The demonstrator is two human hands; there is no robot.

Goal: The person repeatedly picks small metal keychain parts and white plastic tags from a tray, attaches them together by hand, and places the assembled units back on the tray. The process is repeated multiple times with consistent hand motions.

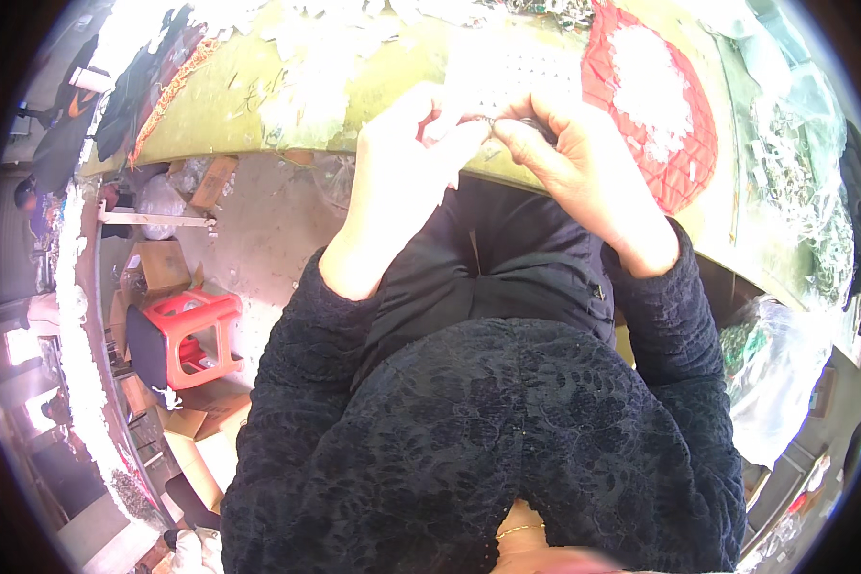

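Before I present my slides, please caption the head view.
Left hand and right hand meet at a tiny item, near red cloth on a green table.

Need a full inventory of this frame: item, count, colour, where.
Table: one, yellow-green, along the top
Red cloth: one, red, on the table, upper right
Small pieces: a heap, uncountable, white, on the red cloth
Orange strands: one bundle, upper left
Stool: one, red, left on the floor
Cardboard boxes: several, brown, left
Plastic bag: one, clear, right
Small item: one, dark, at the fingertips; unidentifiable
Sleeves: two, black, centre
Left hand: one, bare, top centre
Right hand: one, bare, right of it
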